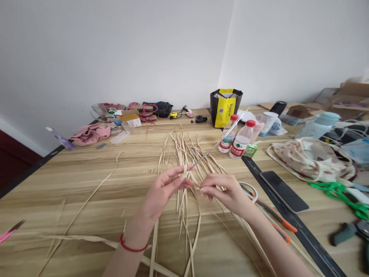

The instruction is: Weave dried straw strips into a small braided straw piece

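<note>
My left hand (165,189), with a red cord round its wrist, pinches a small piece of woven pale straw strips (185,171) between thumb and fingers. A thin grey metal rod (199,160) sticks out of the fingers toward the upper right. To its right, my right hand (223,189) is closed, thumb against the curled fingers, on the end of a straw strip (196,185) that runs over from the left hand. Long loose straw strips (180,148) fan out on the table beyond and below both hands.
Orange-handled pliers (278,215) and a black phone (285,191) lie to the right. Two red-capped water bottles (241,143) stand behind the right hand, near a black and yellow bag (225,109). Pink-handled scissors (11,231) lie far left. A pink cloth (91,133) rests further back.
</note>
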`<state>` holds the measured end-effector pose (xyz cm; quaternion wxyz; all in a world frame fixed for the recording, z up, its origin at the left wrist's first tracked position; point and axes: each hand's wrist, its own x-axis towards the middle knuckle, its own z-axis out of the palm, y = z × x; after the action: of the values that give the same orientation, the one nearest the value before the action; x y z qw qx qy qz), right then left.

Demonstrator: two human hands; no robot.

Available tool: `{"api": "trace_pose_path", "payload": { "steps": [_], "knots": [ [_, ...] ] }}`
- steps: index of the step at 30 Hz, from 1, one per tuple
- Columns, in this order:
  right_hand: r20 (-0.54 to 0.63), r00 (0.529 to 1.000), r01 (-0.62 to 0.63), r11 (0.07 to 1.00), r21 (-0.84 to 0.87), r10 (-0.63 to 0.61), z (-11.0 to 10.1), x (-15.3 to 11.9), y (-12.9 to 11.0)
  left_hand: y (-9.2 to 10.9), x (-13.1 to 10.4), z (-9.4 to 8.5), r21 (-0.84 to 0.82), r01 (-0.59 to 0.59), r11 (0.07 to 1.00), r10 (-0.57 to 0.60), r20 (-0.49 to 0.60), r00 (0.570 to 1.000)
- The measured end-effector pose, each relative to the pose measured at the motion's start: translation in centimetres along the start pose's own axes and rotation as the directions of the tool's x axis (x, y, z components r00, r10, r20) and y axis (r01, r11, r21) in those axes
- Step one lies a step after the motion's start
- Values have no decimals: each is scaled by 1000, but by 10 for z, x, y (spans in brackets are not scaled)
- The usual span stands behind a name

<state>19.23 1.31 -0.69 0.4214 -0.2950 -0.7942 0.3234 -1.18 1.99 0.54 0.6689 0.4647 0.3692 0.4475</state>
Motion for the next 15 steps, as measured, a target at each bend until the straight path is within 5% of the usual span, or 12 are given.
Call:
{"api": "trace_pose_path", "payload": {
  "steps": [4, 15],
  "knots": [
    [-71, 982, -150, 947, 283, 177, 2, 3, 2, 3, -4, 3, 45, -57, 997, 56, 14, 998],
    [-60, 983, -110, 814, 571, 175, 3, 1, 13, 5, -5, 1, -175, -34, 984, 45, 61, 997]
  ]
}}
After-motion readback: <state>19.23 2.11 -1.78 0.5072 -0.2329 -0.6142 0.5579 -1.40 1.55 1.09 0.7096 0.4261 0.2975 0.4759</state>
